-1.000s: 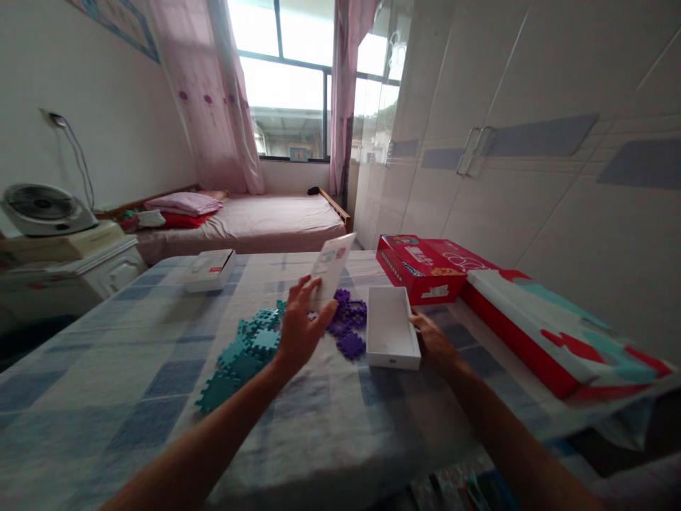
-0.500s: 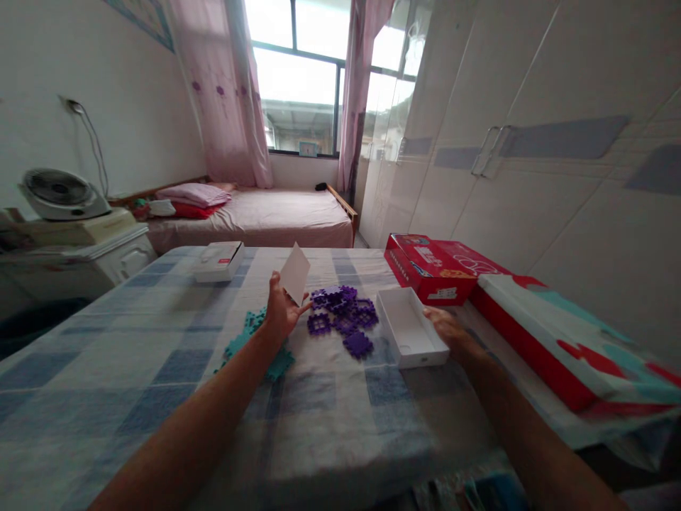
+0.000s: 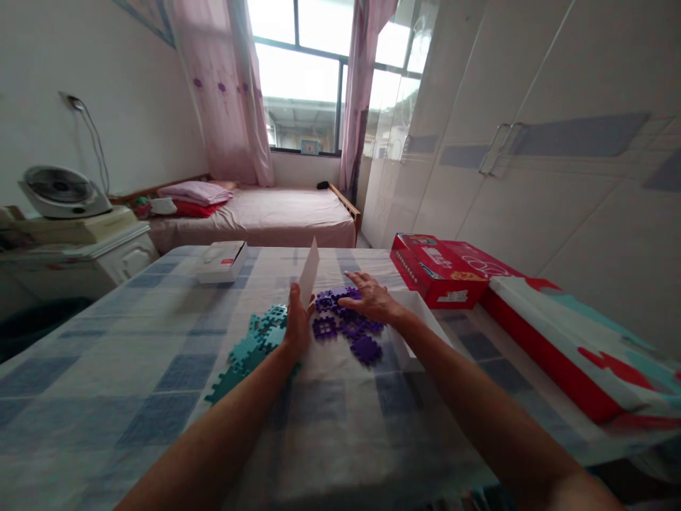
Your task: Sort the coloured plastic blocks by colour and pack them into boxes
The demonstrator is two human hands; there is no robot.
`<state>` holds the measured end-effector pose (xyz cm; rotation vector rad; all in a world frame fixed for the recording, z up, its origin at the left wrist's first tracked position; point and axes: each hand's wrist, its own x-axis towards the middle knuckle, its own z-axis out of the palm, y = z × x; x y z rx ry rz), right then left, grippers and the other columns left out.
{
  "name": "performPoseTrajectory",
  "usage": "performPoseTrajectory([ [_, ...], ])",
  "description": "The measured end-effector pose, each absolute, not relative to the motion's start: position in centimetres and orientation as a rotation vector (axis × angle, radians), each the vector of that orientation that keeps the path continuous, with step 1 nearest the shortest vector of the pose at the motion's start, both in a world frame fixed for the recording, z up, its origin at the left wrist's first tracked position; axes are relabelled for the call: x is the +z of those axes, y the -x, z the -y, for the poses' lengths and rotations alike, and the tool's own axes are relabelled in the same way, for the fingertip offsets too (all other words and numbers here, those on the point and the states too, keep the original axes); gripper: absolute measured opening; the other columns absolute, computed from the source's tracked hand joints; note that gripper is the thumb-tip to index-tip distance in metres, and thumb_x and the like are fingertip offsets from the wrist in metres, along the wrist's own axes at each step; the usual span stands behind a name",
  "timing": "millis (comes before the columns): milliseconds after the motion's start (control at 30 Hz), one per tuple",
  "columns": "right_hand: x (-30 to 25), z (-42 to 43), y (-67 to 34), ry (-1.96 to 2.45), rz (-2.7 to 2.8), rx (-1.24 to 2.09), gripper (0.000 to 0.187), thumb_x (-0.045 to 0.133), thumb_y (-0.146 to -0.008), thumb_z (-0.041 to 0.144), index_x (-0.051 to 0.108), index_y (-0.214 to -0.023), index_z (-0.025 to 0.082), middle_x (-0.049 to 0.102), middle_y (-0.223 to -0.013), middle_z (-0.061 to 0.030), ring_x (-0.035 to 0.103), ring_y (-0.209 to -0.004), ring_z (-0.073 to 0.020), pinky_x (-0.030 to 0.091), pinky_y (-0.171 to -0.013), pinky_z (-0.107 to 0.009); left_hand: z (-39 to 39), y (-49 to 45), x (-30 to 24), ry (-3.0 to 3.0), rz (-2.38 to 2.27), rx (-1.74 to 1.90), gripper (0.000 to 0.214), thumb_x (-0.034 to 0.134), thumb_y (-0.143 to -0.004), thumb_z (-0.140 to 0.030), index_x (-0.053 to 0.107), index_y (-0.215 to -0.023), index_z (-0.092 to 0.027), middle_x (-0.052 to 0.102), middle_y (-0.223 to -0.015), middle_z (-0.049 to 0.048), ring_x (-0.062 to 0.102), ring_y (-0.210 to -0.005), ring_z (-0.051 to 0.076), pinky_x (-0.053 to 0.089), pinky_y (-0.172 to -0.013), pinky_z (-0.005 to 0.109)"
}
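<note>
My left hand (image 3: 299, 319) grips a thin white card (image 3: 309, 273), held upright on its edge. Just right of the card lies a pile of purple interlocking tiles (image 3: 351, 323). Over that pile my right hand (image 3: 369, 297) stretches out with fingers apart and nothing in them; whether it touches the tiles I cannot tell. Teal interlocking tiles (image 3: 250, 348) are spread left of my left hand, partly behind the forearm. A white open box (image 3: 425, 323) stands under my right forearm, which covers part of it.
A white box with a red label (image 3: 220, 262) stands at the table's far left. Red boxes (image 3: 441, 270) and a long red and white box (image 3: 564, 341) line the right side. Beyond the checked tablecloth (image 3: 143, 355) are a bed (image 3: 277, 213) and a wardrobe (image 3: 532, 191).
My right hand has left the white open box and moved left over the purple tiles. My left hand has shifted slightly right, turning the white card more edge-on.
</note>
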<state>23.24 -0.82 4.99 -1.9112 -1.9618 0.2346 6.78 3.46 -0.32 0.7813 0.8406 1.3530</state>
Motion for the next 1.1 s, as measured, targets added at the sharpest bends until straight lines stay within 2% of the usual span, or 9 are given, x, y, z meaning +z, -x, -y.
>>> performPoseTrajectory([
  [100, 4.1, -2.7, -22.5, 2.055, 2.006, 0.389, 0.092, 0.062, -0.069, 0.066, 0.029, -0.145, 0.026, 0.022, -0.152, -0.0157, 0.021, -0.137, -0.0387, 0.024, -0.103, -0.061, -3.2, -6.9, -0.4, -0.773, -0.838, 1.346, 0.054, 0.040, -0.086, -0.059, 0.052, -0.123, -0.022, 0.058, -0.122, 0.0055, 0.058, -0.107, 0.017, 0.052, -0.077, 0.021],
  [267, 2.7, -3.8, -22.1, 2.085, 2.125, 0.535, 0.099, 0.063, -0.063, 0.071, 0.030, -0.145, 0.025, 0.031, -0.148, -0.0151, 0.028, -0.133, -0.0396, 0.028, -0.104, -0.054, -3.3, -7.1, -0.7, -0.728, -0.783, 1.372, 0.051, 0.044, -0.085, -0.058, 0.055, -0.118, -0.020, 0.061, -0.117, 0.0058, 0.060, -0.105, 0.018, 0.052, -0.083, 0.025],
  [367, 2.6, -2.7, -21.4, 2.083, 2.233, 0.433, 0.096, 0.067, -0.061, 0.066, 0.034, -0.143, 0.028, 0.039, -0.143, -0.0149, 0.035, -0.128, -0.0408, 0.030, -0.101, -0.056, -3.3, -7.3, -0.8, -0.703, -0.736, 1.360, 0.049, 0.047, -0.084, -0.056, 0.059, -0.113, -0.019, 0.064, -0.112, 0.0053, 0.062, -0.102, 0.017, 0.051, -0.086, 0.026],
  [500, 3.2, -1.7, -20.6, 2.135, 2.290, 0.358, 0.089, 0.064, -0.064, 0.065, 0.037, -0.141, 0.029, 0.045, -0.135, -0.0145, 0.043, -0.120, -0.0388, 0.036, -0.095, -0.053, -3.2, -7.2, -0.7, -0.703, -0.693, 1.306, 0.052, 0.045, -0.085, -0.058, 0.060, -0.112, -0.017, 0.065, -0.110, 0.0069, 0.063, -0.097, 0.017, 0.050, -0.084, 0.026],
  [633, 3.2, -0.9, -20.4, 2.207, 2.183, 0.288, 0.084, 0.064, -0.063, 0.066, 0.045, -0.136, 0.029, 0.045, -0.132, -0.0138, 0.043, -0.119, -0.0365, 0.040, -0.092, -0.047, -3.2, -7.0, -0.6, -0.710, -0.723, 1.288, 0.052, 0.042, -0.086, -0.057, 0.057, -0.117, -0.019, 0.064, -0.114, 0.0065, 0.062, -0.098, 0.016, 0.050, -0.081, 0.025],
  [833, 3.0, 0.7, -20.1, 2.250, 2.030, 0.282, 0.082, 0.065, -0.062, 0.064, 0.047, -0.133, 0.027, 0.042, -0.133, -0.0150, 0.040, -0.120, -0.0369, 0.040, -0.089, -0.051, -3.4, -7.0, -0.9, -0.745, -0.724, 1.283, 0.055, 0.045, -0.084, -0.061, 0.059, -0.115, -0.018, 0.065, -0.112, 0.0071, 0.063, -0.096, 0.017, 0.050, -0.077, 0.024],
  [1000, 3.7, 0.9, -20.9, 2.149, 2.198, 0.429, 0.084, 0.075, -0.058, 0.053, 0.048, -0.133, 0.029, 0.050, -0.130, -0.0098, 0.049, -0.115, -0.0298, 0.042, -0.090, -0.036, -3.4, -7.1, -1.0, -0.765, -0.743, 1.286, 0.056, 0.045, -0.083, -0.061, 0.061, -0.113, -0.017, 0.066, -0.109, 0.0074, 0.063, -0.095, 0.017, 0.050, -0.076, 0.024],
  [1100, 3.7, 1.2, -21.2, 2.073, 2.292, 0.353, 0.073, 0.073, -0.064, 0.044, 0.051, -0.131, 0.029, 0.055, -0.125, -0.0078, 0.052, -0.111, -0.0267, 0.042, -0.088, -0.031, -3.3, -7.2, -1.0, -0.766, -0.755, 1.294, 0.054, 0.046, -0.083, -0.061, 0.062, -0.110, -0.017, 0.066, -0.107, 0.0070, 0.063, -0.093, 0.017, 0.050, -0.074, 0.024],
])
